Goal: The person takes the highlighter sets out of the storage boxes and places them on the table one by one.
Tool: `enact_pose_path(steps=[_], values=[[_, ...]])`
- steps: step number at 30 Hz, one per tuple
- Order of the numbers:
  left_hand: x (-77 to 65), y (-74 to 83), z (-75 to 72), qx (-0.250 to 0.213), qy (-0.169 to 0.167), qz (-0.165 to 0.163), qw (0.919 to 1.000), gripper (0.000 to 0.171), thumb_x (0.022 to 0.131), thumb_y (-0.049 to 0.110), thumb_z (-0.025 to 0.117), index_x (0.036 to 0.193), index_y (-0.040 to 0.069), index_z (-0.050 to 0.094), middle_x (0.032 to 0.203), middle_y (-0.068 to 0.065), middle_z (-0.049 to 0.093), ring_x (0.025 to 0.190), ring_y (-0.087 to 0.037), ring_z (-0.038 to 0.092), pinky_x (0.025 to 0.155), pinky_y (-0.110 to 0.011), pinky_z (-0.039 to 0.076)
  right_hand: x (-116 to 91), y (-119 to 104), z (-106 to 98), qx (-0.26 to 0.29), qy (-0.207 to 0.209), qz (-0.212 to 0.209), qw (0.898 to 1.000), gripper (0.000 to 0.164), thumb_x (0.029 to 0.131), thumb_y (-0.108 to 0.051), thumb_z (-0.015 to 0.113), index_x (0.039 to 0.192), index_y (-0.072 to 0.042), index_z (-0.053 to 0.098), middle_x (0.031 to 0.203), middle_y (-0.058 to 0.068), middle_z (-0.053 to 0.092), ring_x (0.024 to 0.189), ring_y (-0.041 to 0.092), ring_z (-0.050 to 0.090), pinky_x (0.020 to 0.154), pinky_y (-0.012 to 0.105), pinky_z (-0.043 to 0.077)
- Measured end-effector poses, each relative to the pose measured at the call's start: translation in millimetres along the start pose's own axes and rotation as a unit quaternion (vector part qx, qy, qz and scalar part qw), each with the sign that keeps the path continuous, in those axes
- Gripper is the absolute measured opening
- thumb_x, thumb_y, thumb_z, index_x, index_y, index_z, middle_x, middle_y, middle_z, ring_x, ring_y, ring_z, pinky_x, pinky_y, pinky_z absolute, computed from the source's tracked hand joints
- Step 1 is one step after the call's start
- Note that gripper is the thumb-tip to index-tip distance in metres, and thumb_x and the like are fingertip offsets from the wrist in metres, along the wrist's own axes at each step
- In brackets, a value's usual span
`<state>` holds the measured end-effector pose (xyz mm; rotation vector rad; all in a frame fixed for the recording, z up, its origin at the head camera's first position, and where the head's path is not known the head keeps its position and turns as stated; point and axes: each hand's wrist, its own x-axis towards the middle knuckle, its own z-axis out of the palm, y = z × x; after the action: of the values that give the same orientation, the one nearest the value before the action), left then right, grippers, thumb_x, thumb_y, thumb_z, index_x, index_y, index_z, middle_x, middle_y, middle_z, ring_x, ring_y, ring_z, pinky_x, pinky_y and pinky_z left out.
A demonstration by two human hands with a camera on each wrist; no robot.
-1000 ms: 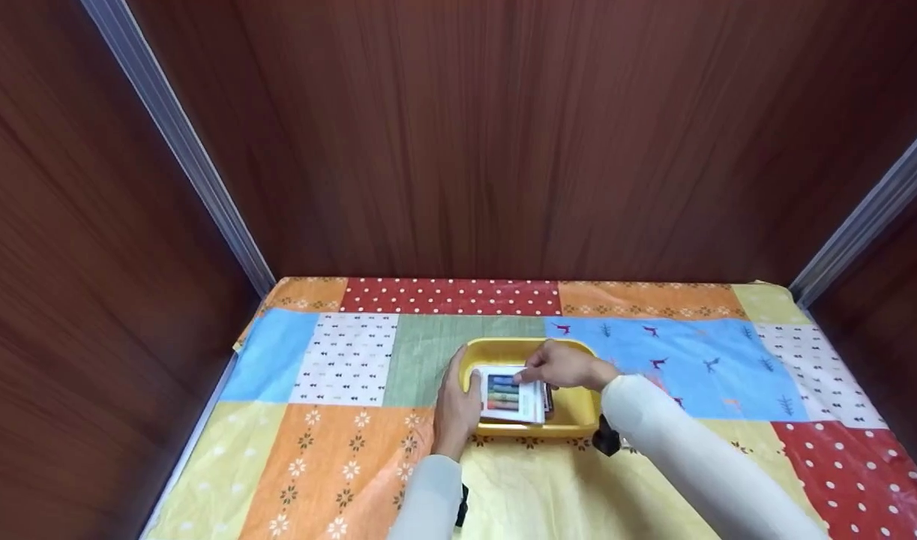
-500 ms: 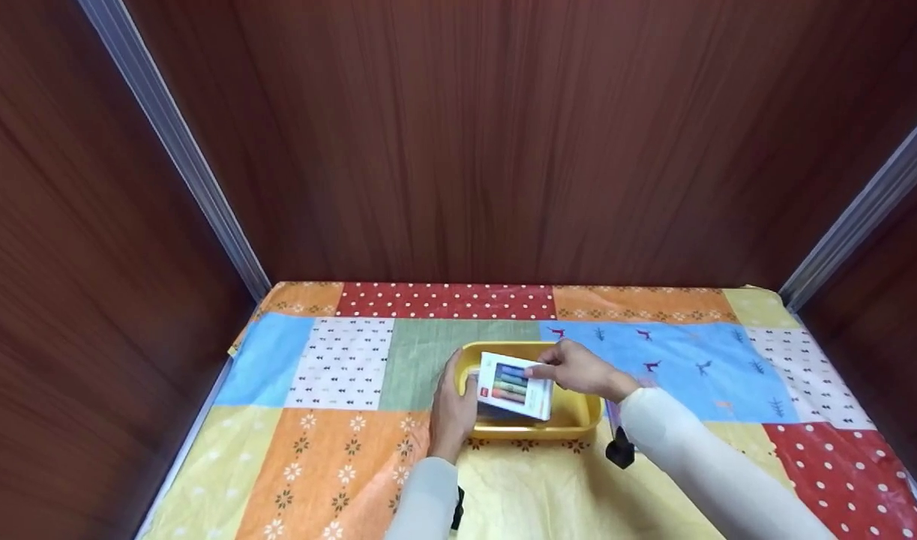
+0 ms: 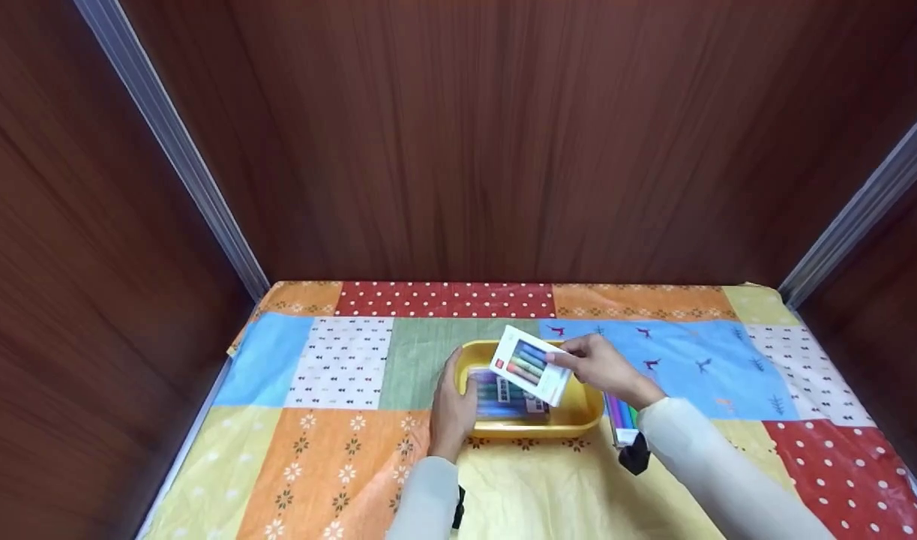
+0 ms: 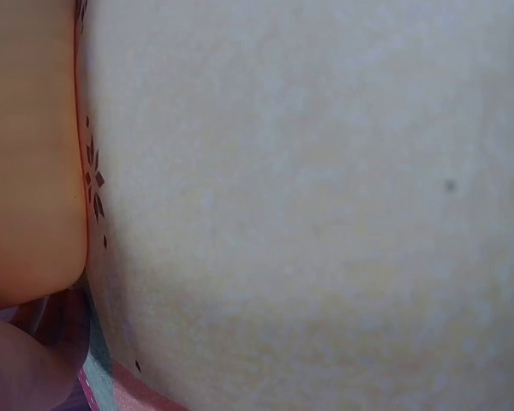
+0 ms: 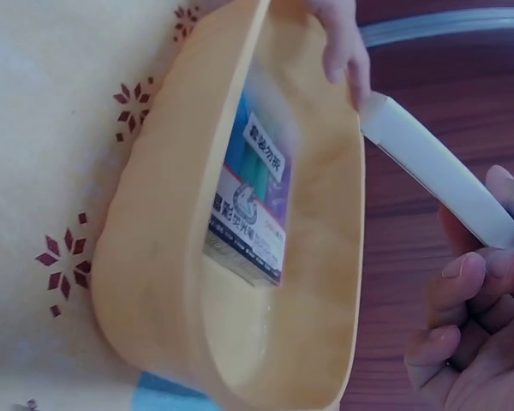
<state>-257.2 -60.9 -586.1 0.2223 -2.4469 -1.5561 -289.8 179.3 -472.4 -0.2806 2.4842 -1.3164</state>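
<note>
My right hand (image 3: 606, 367) pinches a flat white box (image 3: 530, 367) printed with a row of coloured pens, thumb on its front. The box is tilted and raised over a yellow plastic basket (image 3: 533, 433); its narrow edge (image 5: 445, 167) shows in the right wrist view. My left hand (image 3: 452, 409) grips the basket's left end, thumb inside and fingers along the outer wall. Inside the basket, by that thumb, lies a pack of highlighters (image 5: 257, 175) with a white label. The left wrist view shows mostly cloth, with the basket wall (image 4: 30, 154) at its left.
A pack of coloured pens (image 3: 623, 421) lies right of the basket, partly hidden under my right forearm. The patchwork cloth (image 3: 346, 457) covers the table. Brown wood-grain panels (image 3: 428, 150) stand behind and at both sides.
My right hand has lifted the white box from lying in the basket, moving it up and right and tilting it. The highlighter pack beneath is uncovered. My left hand stays at the basket's end.
</note>
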Motion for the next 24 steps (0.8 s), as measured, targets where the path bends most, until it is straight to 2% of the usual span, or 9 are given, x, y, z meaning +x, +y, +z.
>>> enact_pose_path(steps=[4, 10, 16, 19, 22, 24], values=[[0.7, 0.2, 1.3, 0.008, -0.002, 0.001, 1.0000, 0.055, 0.103, 0.022, 0.055, 0.155, 0.030, 0.039, 0.158, -0.005, 0.046, 0.144, -0.033, 0.045, 0.115, -0.054, 0.041, -6.6, 5.5, -3.0, 0.022, 0.008, 0.010, 1.000, 0.029, 0.097, -0.035, 0.067, 0.097, -0.008, 0.077, 0.067, -0.004, 0.057, 0.055, 0.009, 0.039, 0.047, 0.021, 0.029], [1.0, -1.1, 0.8, 0.000, 0.002, 0.005, 1.0000, 0.054, 0.102, 0.020, 0.055, 0.154, 0.028, 0.040, 0.158, -0.006, 0.046, 0.145, -0.034, 0.044, 0.117, -0.054, 0.039, -14.2, 11.0, -7.1, 0.028, 0.021, 0.024, 0.999, 0.030, 0.098, -0.037, 0.064, 0.096, -0.009, 0.075, 0.060, -0.003, 0.049, 0.052, 0.010, 0.036, 0.047, 0.022, 0.028], [0.6, -0.7, -1.6, -0.003, -0.005, 0.002, 1.0000, 0.054, 0.103, 0.022, 0.055, 0.154, 0.031, 0.039, 0.158, -0.006, 0.046, 0.145, -0.035, 0.044, 0.116, -0.056, 0.040, -19.5, 15.8, -9.1, 0.037, 0.038, 0.024, 0.998, 0.035, 0.099, -0.036, 0.064, 0.079, -0.007, 0.068, 0.056, -0.004, 0.045, 0.051, 0.013, 0.039, 0.048, 0.025, 0.033], [0.3, -0.4, -2.9, -0.002, -0.005, 0.001, 1.0000, 0.054, 0.103, 0.022, 0.055, 0.154, 0.031, 0.039, 0.158, -0.007, 0.046, 0.144, -0.035, 0.045, 0.115, -0.057, 0.040, -20.6, 17.0, -8.9, 0.053, 0.062, 0.034, 0.996, 0.035, 0.099, -0.034, 0.064, 0.082, -0.004, 0.069, 0.055, -0.005, 0.044, 0.050, 0.011, 0.037, 0.048, 0.024, 0.034], [0.1, 0.1, -2.7, -0.004, -0.004, -0.001, 1.0000, 0.055, 0.103, 0.022, 0.056, 0.154, 0.032, 0.039, 0.157, -0.007, 0.046, 0.144, -0.036, 0.045, 0.116, -0.057, 0.039, -20.5, 18.5, -9.9, 0.061, 0.089, 0.045, 0.993, 0.032, 0.099, -0.033, 0.064, 0.092, -0.003, 0.073, 0.057, -0.005, 0.046, 0.052, 0.009, 0.037, 0.048, 0.023, 0.033], [0.4, -0.5, -3.0, -0.005, -0.009, -0.005, 0.9999, 0.055, 0.103, 0.022, 0.056, 0.154, 0.031, 0.039, 0.158, -0.007, 0.045, 0.145, -0.035, 0.044, 0.116, -0.057, 0.039, -20.1, 19.2, -9.6, 0.061, 0.103, 0.055, 0.991, 0.033, 0.100, -0.033, 0.063, 0.092, -0.002, 0.071, 0.058, -0.004, 0.047, 0.053, 0.010, 0.037, 0.049, 0.023, 0.034]])
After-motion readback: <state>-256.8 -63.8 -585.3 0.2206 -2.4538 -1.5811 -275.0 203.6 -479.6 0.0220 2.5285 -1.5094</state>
